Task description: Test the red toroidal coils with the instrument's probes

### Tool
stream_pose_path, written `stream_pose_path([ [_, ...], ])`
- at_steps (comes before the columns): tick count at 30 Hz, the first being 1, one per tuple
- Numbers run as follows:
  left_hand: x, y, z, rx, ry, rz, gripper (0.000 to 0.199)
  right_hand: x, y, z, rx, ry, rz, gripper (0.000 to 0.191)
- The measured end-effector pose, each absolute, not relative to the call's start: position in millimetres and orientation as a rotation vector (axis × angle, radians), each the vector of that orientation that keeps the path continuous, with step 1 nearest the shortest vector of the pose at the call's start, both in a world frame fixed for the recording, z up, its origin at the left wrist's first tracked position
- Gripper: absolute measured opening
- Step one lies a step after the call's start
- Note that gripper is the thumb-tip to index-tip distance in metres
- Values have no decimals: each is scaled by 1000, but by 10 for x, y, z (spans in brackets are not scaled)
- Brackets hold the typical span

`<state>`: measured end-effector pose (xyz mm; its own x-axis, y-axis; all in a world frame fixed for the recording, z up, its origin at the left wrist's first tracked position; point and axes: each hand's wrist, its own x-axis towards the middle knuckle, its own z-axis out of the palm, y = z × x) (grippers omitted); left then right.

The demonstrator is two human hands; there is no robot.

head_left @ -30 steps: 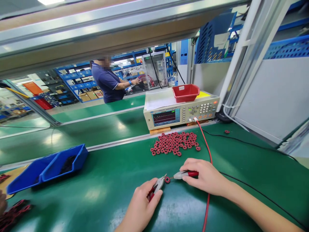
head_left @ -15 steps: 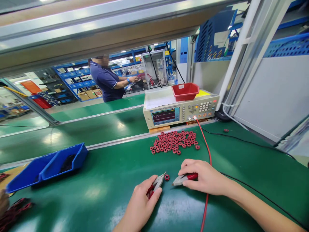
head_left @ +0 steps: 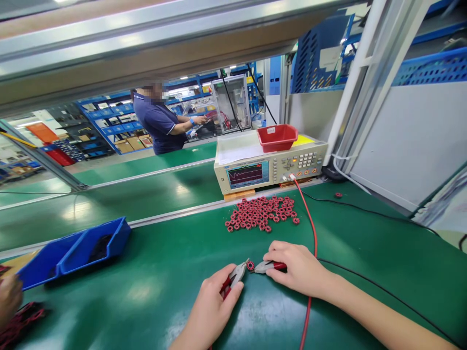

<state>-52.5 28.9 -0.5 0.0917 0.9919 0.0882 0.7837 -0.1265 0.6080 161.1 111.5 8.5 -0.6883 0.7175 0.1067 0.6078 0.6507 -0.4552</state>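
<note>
My left hand (head_left: pixel 213 299) is closed round a pair of red-handled pliers (head_left: pixel 237 274), jaws pointing up and to the right. My right hand (head_left: pixel 297 267) grips a second pair of red-handled pliers (head_left: pixel 263 267) whose jaws point left. Between the two jaw tips sits a small red-and-black ring-shaped coil (head_left: pixel 250 266). The left jaws are at its left side and the right ones close to its right side; firm contact cannot be made out. Beyond my hands lies a loose heap of similar coils (head_left: pixel 260 212).
Behind the heap stands a test instrument (head_left: pixel 288 167) with a lit screen, a red tray (head_left: pixel 277 138) on top. A red cable (head_left: pixel 311 218) runs from it past my right wrist. Blue bins (head_left: pixel 126 233) are at left, near another person's hand (head_left: pixel 9 296). A co-worker (head_left: pixel 156 121) stands beyond.
My right hand has moved left, bringing its pliers close to the coil. My left hand has barely moved. The other person's hand at far left shows more.
</note>
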Motion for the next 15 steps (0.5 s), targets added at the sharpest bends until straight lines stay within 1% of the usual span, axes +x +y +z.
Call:
stream_pose_path([
  [4,-546,257,5,1994,1772,688,24,1634,1134,88,-1068,-2609,551,17],
  [6,-660,192,4,2015,1819,701,26,1685,1160,100,-1141,-2597,517,16],
  [9,-951,23,-34,2039,1989,750,30,1792,1226,134,-1398,-2553,416,17],
  [12,-1165,-133,-79,2014,2189,777,35,1867,1307,160,-1674,-2487,272,27],
  [15,-1085,-143,-65,2024,2179,754,39,1871,1388,135,-1806,-2404,134,26],
])
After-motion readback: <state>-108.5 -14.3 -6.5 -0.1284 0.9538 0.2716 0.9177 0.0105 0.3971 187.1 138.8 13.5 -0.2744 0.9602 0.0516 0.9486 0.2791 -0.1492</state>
